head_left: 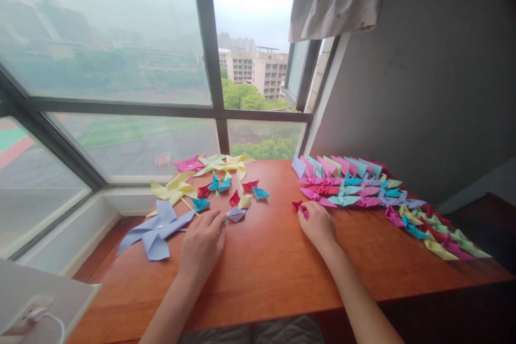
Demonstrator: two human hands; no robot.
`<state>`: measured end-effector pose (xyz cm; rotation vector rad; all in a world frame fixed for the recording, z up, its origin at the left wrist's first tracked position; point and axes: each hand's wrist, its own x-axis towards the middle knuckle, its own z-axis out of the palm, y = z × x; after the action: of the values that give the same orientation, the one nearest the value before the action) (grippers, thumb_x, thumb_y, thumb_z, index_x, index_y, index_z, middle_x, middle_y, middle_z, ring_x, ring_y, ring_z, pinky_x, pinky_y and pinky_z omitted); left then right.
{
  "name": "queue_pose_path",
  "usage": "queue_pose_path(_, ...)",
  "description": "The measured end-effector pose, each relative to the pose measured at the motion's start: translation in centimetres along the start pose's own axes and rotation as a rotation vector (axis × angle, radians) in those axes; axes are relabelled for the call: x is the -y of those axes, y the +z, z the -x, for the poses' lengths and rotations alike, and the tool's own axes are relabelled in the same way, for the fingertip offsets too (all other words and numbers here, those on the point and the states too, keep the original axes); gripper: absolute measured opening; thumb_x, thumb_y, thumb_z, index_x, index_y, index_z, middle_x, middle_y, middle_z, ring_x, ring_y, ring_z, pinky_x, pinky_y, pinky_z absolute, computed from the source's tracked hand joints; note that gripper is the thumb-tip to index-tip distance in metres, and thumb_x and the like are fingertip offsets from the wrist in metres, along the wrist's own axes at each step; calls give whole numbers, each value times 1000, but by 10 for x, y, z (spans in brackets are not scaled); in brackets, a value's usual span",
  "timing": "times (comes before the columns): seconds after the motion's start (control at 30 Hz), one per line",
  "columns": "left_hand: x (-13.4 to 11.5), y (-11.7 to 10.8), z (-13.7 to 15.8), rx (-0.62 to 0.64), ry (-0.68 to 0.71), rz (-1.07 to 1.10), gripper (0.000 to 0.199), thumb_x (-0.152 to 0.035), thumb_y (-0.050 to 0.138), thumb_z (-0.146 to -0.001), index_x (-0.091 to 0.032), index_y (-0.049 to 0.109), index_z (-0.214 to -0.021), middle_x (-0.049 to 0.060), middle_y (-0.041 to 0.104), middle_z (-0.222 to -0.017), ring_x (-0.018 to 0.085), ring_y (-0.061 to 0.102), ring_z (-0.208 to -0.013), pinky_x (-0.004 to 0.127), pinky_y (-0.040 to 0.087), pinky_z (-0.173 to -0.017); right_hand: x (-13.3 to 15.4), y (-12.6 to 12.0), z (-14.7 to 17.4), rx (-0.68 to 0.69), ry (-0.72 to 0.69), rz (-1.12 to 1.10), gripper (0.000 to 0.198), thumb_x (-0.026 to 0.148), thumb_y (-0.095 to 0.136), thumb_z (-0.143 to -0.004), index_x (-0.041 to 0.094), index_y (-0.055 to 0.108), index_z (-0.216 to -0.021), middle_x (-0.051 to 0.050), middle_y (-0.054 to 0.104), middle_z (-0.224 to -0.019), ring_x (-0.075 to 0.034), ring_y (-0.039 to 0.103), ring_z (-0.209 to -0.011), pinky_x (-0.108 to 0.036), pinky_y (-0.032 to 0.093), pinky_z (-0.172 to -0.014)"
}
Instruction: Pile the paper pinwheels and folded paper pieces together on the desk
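Observation:
My left hand (203,242) rests low over the table's left side, fingers curled. A sliver of teal folded paper shows at its fingertips, mostly hidden. Just beyond them lies a lavender paper boat (236,214). More small paper boats in red, teal and yellow are scattered behind, among them a teal boat (260,193) and a red boat (234,198). On the right, my right hand (318,224) is closed around a red folded-paper piece (297,205), apparently a boat, part of it covered by the fingers. It is at the near left end of rows of paper cranes (349,191).
Paper pinwheels, including a lavender one (159,231) and a yellow one (174,189), lie along the left side of the wooden table (266,274). Several folded boats (437,242) line the right edge. Behind stand window frames (161,108), one pane open, and a curtain (336,0).

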<state>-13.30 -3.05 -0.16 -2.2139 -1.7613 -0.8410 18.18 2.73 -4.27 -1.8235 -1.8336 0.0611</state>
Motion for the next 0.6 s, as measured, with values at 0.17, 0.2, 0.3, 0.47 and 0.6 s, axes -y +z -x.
queue_pose_path(0.17, -4, 1, -8, 15, 37, -35, 25, -17, 53, -86, -22, 69, -106, 11, 67, -117, 32, 60, -107, 49, 47, -94, 25, 10, -10, 20, 16, -205, 15, 30, 56, -85, 23, 69, -89, -3, 69, -94, -19, 64, -83, -29, 48, -73)
queue_pose_path(0.2, -8, 2, -9, 32, 59, -33, 26, -16, 53, -86, -23, 69, -105, 10, 66, -118, 32, 60, -107, 49, 47, -94, 34, 11, -15, 11, 15, -256, 15, 30, 57, -85, 22, 69, -89, -4, 69, -93, -19, 64, -82, -29, 49, -74)
queue_pose_path(0.3, -21, 5, -10, 70, 109, -26, 25, -13, 54, -85, -22, 69, -104, 11, 65, -120, 32, 58, -109, 49, 46, -95, 70, 16, -39, -36, -32, -388, 18, 32, 58, -90, 20, 69, -96, -6, 69, -97, -19, 64, -87, -32, 51, -80)
queue_pose_path(0.47, -37, 11, -9, 71, 154, 5, 25, -10, 55, -84, -21, 69, -103, 10, 66, -120, 31, 57, -112, 49, 45, -97, 116, 21, -75, -52, -171, -481, 34, 37, 57, -95, 18, 57, -124, -9, 58, -125, -21, 61, -105, -42, 53, -89)
queue_pose_path(0.6, -43, 15, -6, 104, 193, 30, 28, -9, 53, -84, -22, 67, -105, 9, 67, -118, 30, 58, -112, 49, 45, -98, 112, 22, -76, -70, -189, -475, 34, 37, 58, -95, 17, 57, -123, -8, 59, -124, -21, 61, -105, -41, 53, -88)
